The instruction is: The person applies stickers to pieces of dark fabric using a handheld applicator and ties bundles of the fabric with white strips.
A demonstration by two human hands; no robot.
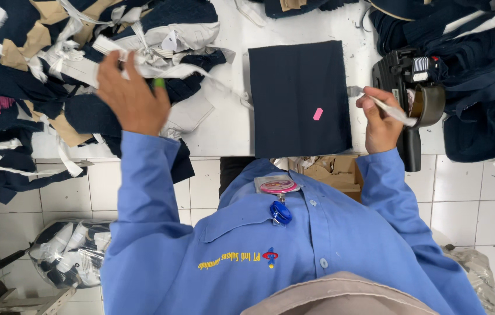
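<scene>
While reaching into the heap of cut pieces (55, 70), left hand (128, 93) clutching white strips (142, 67); right hand (380, 119) pinching a tape end (396, 112) beside the label gun (408, 87). Risk: snagged strips dragging pieces off the desk (230, 122), onto the tagged navy panel (298, 99).

My left hand (132, 96) shows only its back; the fingertips are buried in the heap of navy and tan fabric pieces (31, 76), which itself runs off the left and far edges. A green object (158, 83) at my fingers is too small to identify. My right hand (380, 119) covers part of the black label gun (413, 87). The navy garments (480, 70) at right are cut by the edge. The clear bag (69, 254) on the floor has blurred contents.
</scene>
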